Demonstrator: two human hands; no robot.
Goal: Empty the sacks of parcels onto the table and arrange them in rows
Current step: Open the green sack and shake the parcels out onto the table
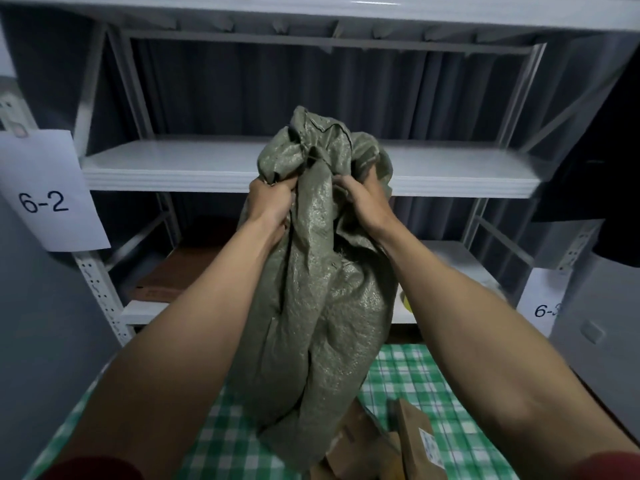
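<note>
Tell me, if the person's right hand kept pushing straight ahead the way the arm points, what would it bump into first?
The right hand already grips the green sack, so that bunched fabric comes first. Beyond it, probably the white shelf edge, though depth is hard to judge.

The sack (311, 289) you hold is coarse woven plastic cloth, dull green with a faint sheen along its creases. Your tabletop (415, 372) wears a soft, matt green-and-white checked cloth. The parcels (412, 441) before you are matt brown cardboard, one with a paper label. The shelves (207, 168) ahead are smooth painted metal, with plain paper signs (45, 195) on the posts.
</note>
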